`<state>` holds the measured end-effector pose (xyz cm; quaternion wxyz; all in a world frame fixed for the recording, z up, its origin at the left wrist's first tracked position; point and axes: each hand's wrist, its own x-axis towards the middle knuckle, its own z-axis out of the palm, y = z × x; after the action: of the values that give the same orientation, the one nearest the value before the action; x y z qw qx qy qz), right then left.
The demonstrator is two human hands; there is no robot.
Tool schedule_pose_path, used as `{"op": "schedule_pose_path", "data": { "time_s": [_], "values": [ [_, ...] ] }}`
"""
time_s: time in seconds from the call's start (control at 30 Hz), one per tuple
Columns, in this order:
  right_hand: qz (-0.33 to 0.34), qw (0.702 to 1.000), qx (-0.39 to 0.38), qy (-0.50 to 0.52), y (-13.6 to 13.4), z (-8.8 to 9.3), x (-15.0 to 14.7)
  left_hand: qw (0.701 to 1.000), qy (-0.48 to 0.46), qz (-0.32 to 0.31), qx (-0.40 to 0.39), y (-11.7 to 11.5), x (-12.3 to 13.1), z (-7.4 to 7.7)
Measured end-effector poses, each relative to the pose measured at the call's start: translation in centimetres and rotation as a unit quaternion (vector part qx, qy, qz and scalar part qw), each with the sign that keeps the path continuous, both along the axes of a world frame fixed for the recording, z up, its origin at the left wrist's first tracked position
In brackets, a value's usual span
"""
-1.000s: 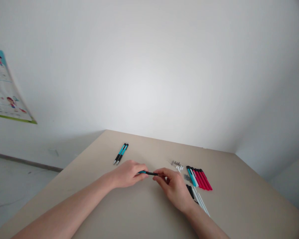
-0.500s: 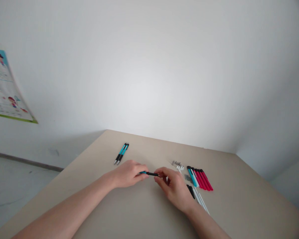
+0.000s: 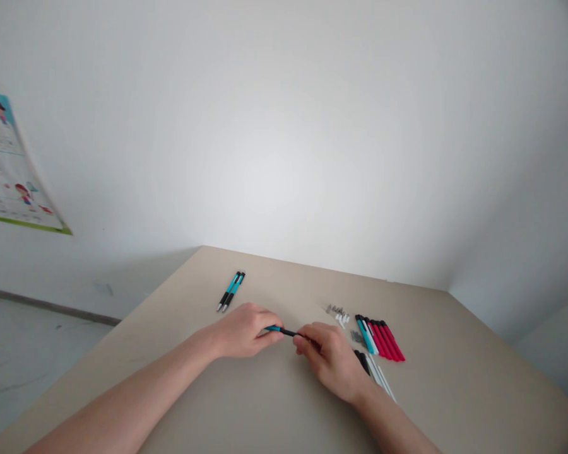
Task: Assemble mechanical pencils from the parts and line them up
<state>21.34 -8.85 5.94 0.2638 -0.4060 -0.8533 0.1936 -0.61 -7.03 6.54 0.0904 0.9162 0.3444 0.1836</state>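
A blue pen with a black grip (image 3: 288,332) lies level between my two hands above the table. My left hand (image 3: 247,330) is closed round its blue barrel, most of which the fingers hide. My right hand (image 3: 330,354) pinches the black end, and its fingertips cover the tip. Two blue-and-black pens (image 3: 231,292) rest side by side beyond my left hand. Just right of my right hand are black grips (image 3: 362,362), thin white refills (image 3: 381,378) and small grey metal parts (image 3: 358,337), partly hidden by that hand.
Red pen barrels (image 3: 388,340) with black tops lie in a row at the right, beside a blue barrel (image 3: 366,334) and a white one. Springs (image 3: 337,310) and small white pieces (image 3: 342,320) sit nearby. The beige table (image 3: 284,403) meets a white wall behind.
My right fingers have closed further over the pen's black end, covering the tip that showed before. My left hand has stayed almost still.
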Motion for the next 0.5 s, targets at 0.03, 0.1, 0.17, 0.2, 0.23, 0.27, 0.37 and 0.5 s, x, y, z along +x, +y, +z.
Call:
{"op": "schedule_pose_path", "data": {
  "time_s": [0.03, 0.1, 0.17, 0.2, 0.23, 0.27, 0.37, 0.5],
  "values": [
    [0.0, 1.0, 0.001, -0.001, 0.03, -0.02, 0.04, 1.0, -0.001, -0.004, 0.004, -0.09, -0.01, 0.12],
    [-0.001, 1.0, 0.003, -0.005, 0.05, -0.03, 0.08, 1.0, -0.004, -0.011, 0.009, -0.16, -0.05, 0.19],
    [-0.001, 1.0, 0.001, -0.011, 0.03, -0.01, 0.08, 1.0, -0.004, -0.013, 0.006, -0.05, -0.12, 0.07],
    [0.0, 1.0, -0.001, -0.014, 0.01, 0.0, 0.07, 1.0, -0.004, -0.012, 0.004, 0.05, -0.15, -0.04],
    [0.002, 1.0, -0.004, -0.016, -0.02, 0.01, 0.05, 1.0, -0.006, -0.01, 0.004, 0.16, -0.18, -0.16],
    [0.005, 1.0, -0.008, -0.018, -0.05, 0.03, 0.02, 1.0, -0.008, -0.008, 0.004, 0.25, -0.19, -0.25],
    [0.01, 1.0, -0.021, -0.017, -0.09, 0.07, -0.03, 1.0, -0.017, -0.008, 0.0, 0.36, -0.17, -0.33],
    [0.004, 1.0, -0.021, -0.008, -0.05, 0.13, -0.01, 0.999, -0.032, -0.024, -0.006, 0.13, -0.05, -0.09]
  ]
}}
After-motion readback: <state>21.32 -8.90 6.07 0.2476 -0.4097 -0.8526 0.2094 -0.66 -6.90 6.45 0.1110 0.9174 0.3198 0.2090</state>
